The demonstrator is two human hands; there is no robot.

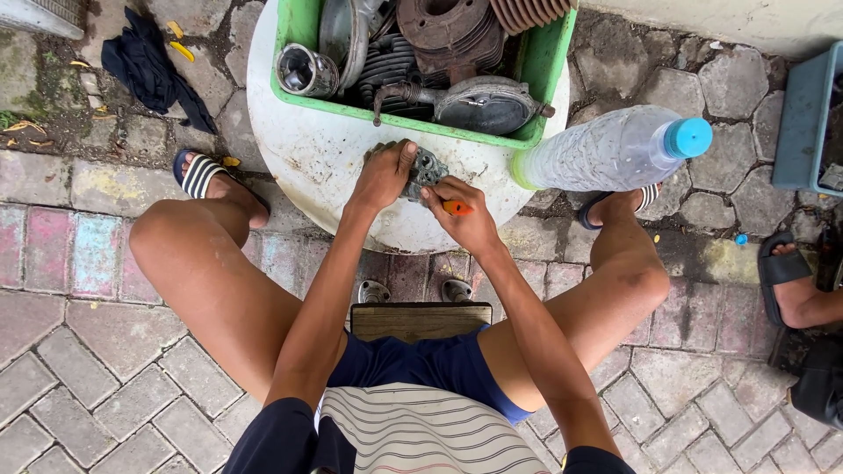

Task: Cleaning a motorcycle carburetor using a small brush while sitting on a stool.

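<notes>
Left hand (384, 175) pins metal part (425, 172); right hand (464, 217) fingers beside it.

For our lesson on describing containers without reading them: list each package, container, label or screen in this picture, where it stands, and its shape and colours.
Plastic bottle: lying on its side at the round white table's right edge; clear, blue cap, greenish base.
Green crate: on the table's far side; rectangular, holding dark metal engine parts.
Blue-grey bin: on the paving at the right edge; rectangular.
No labels, signs or screens are visible.
</notes>
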